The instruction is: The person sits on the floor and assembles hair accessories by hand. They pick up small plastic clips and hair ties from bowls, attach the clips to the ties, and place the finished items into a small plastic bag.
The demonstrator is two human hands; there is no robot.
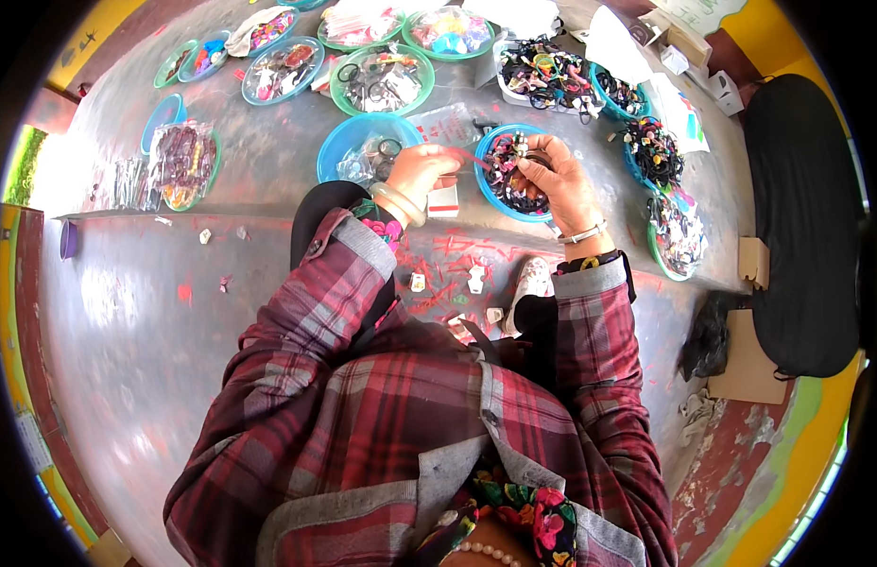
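Observation:
My left hand (420, 177), a pale bangle at its wrist, is closed on one end of a thin red strip (465, 157). The strip runs right toward the blue basin (483, 194), which is filled with dark, colourful elastic bands that look like hair ties. Above this basin my right hand (558, 182) pinches a small dark band with pale beads (521, 144). The fingers partly cover it, and whether the strip joins the band I cannot tell. Just right of my left hand lies a small white and red box (443, 201). Behind that hand stands a wider blue basin (339, 151) with bagged items and black rings.
Several more basins line the grey ledge, among them a green basin (425, 93) and a white tub of hair ties (514, 93). Red scraps (438, 248) litter the lower floor near my shoe (533, 283). A long black case (802, 227) stands at the right.

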